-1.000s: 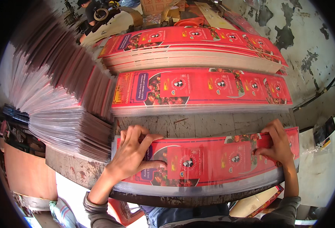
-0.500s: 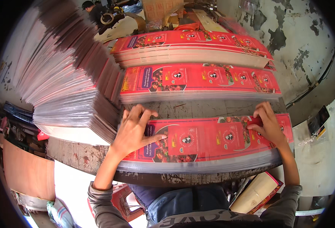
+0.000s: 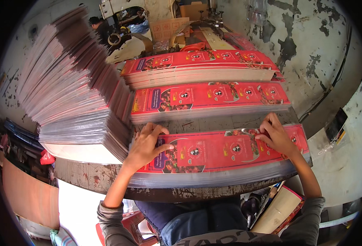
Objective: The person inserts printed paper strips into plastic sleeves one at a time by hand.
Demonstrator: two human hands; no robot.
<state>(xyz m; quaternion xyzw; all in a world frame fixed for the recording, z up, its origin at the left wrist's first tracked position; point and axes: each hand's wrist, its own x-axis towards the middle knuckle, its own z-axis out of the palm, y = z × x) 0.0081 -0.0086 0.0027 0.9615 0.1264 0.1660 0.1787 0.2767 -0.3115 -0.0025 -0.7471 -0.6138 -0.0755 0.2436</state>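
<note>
Across the near edge of the table lies a stack of long red printed packaging sheets in clear plastic, pale along the near side. At its left end, my left hand rests open, the thumb laid on the top sheet and the bent fingers spread toward the far edge. Over the right part of the stack, my right hand is closed, thumb and fingers drawn together on the top sheet near its far edge. Its fingertips are partly hidden.
Two more stacks of red sheets, a middle one and a far one, lie beyond. A tall leaning pile of sheets stands at the left. The worn table edge curves before my body. A machine stands behind, near a person.
The view has tilted up a little, showing more of the background. My right hand's thumb and fingers have come closer together. My left hand keeps its place on the stack.
</note>
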